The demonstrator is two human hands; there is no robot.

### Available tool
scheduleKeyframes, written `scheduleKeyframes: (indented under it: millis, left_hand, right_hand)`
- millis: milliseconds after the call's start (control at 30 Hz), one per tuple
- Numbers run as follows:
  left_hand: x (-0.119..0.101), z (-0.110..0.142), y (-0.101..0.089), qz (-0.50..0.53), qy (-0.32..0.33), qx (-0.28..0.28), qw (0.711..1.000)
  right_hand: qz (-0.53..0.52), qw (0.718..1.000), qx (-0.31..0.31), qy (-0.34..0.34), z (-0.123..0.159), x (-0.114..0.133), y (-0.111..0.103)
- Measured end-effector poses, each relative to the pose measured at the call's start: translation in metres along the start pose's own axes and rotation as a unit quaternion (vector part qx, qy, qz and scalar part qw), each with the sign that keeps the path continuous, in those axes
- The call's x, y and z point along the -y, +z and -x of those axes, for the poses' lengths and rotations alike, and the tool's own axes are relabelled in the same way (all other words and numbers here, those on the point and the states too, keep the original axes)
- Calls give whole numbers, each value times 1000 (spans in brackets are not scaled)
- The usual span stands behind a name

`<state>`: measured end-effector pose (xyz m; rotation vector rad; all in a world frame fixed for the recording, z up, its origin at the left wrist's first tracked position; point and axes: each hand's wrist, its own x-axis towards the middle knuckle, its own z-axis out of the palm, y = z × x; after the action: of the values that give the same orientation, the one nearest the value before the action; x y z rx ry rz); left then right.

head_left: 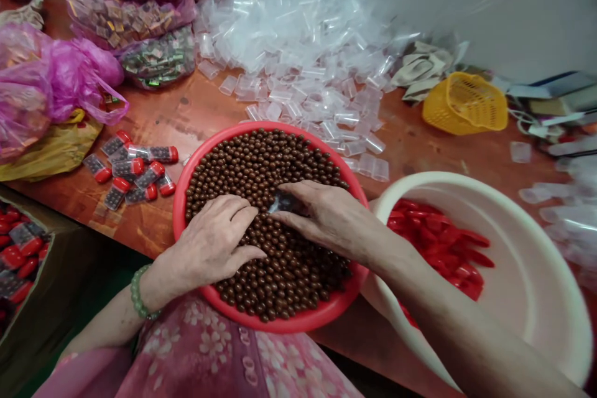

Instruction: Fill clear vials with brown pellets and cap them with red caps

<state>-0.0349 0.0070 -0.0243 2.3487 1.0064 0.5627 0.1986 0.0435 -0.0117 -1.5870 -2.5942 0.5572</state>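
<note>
A red round tray point(184, 183) full of small brown balls point(261, 161) rests on the table edge and my lap. My left hand point(214, 239) lies on the balls with its fingers curled, pushing them toward a small clear tube point(283, 202). My right hand point(329, 214) pinches that tube, laid flat among the balls. A white basin point(536, 273) at the right holds red caps point(443, 242).
Filled tubes with red caps point(135, 168) lie left of the tray. A heap of clear empty tubes point(303, 56) fills the back. Pink bags point(46, 84), a yellow basket point(466, 102) and a box of filled tubes point(18, 255) stand around.
</note>
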Motion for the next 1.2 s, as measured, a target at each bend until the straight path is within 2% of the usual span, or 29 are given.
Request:
scheduleKeyframes:
  millis: [167, 267, 367, 467, 633, 733, 833, 867, 1000, 1200]
  left_hand:
    - [-1, -1, 6, -19, 1, 2, 1000]
    - [-1, -3, 10, -29, 0, 2, 1000]
    - [-2, -5, 11, -24, -9, 0, 1000]
    - [-3, -8, 10, -10, -24, -26, 999]
    - [-7, -18, 5, 57, -17, -100, 993]
    - [-7, -23, 3, 129, -18, -136, 982]
    - [-6, -24, 0, 218, -35, -137, 966]
    - [-5, -24, -2, 253, -41, -136, 957]
    - [-6, -22, -14, 352, -81, -147, 921]
    - [-5, -21, -24, 384, -128, -96, 909]
  right_hand:
    - [-100, 990, 12, 97, 0, 16, 3]
    - [-241, 958, 56, 143, -4, 16, 6]
    - [-381, 906, 94, 160, -9, 12, 8]
    - [-502, 840, 113, 174, -12, 9, 8]
    - [-664, 719, 163, 125, -13, 11, 9]
    - [-691, 693, 180, 97, -13, 15, 13]
    - [-694, 693, 177, 84, -11, 18, 12]
    - [-687, 702, 170, 82, -10, 19, 11]
    - [-620, 772, 126, 66, -4, 23, 1]
    - [-485, 869, 78, 52, 0, 26, 2]
